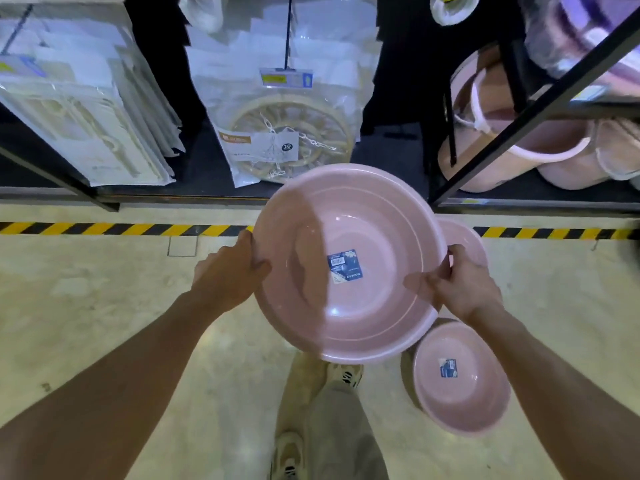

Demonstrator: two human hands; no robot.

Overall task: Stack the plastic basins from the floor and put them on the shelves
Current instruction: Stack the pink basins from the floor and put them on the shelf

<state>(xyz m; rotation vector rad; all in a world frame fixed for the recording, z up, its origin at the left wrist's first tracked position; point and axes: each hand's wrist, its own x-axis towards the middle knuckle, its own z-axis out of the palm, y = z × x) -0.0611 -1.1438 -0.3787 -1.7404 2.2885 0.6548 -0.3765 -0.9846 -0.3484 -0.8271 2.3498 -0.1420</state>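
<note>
Your left hand and right hand are gripping opposite rims of the big basin (label inside), holding it above the floor beside a smaller basin, before the shelves.

Packaged round hanger behind hazard tape; pink buckets right.

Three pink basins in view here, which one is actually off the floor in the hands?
The large pink plastic basin, gripped at its rim by the left hand and right hand. The smaller pink basin and the partly hidden pink basin sit lower, unheld.
</note>
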